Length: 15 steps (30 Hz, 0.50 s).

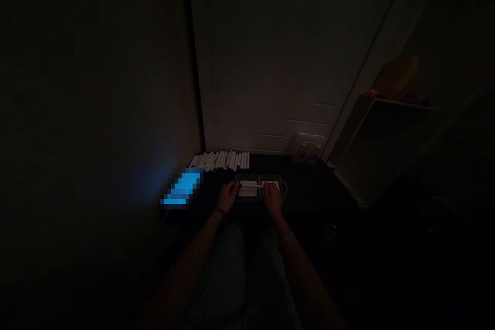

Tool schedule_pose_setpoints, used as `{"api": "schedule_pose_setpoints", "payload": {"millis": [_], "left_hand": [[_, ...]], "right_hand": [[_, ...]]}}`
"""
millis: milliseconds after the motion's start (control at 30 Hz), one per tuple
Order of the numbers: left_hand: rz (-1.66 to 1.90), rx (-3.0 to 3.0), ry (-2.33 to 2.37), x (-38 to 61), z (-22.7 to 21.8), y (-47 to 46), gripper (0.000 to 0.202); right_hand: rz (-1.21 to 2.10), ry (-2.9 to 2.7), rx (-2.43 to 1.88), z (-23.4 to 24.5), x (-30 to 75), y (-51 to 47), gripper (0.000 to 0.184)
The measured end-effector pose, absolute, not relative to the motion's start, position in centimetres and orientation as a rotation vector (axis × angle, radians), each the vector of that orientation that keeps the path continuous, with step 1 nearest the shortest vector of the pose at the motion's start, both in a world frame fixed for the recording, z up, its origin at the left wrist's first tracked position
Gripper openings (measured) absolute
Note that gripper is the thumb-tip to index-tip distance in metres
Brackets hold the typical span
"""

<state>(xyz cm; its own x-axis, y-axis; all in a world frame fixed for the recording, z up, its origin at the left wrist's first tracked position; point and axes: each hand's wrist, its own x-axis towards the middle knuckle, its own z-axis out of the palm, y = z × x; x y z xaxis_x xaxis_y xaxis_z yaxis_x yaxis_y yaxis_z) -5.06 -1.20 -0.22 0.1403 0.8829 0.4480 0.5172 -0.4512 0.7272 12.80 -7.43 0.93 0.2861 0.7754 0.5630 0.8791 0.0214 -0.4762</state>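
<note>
The scene is very dark. A slim white marker with a dark blue end lies level between my two hands. My left hand is closed, its fingertips at the marker's blue end. At the other end, my right hand is curled round the marker. Both hands are over a clear plastic case with two compartments and something white inside. Behind my left hand, several white markers lie side by side in a row.
To the left, a device with a lit blue screen stands on the dark table. Two clear packages lean against the pale wall at the back. A shelf unit stands on the right.
</note>
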Motion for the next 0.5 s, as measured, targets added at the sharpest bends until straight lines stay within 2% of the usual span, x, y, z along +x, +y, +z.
{"api": "schedule_pose_setpoints", "payload": {"millis": [500], "left_hand": [[1.192, 1.899, 1.331, -5.16, 0.47, -1.88, 0.044]], "right_hand": [[-0.051, -1.413, -1.821, 1.48, 12.78, -7.96, 0.05]]}}
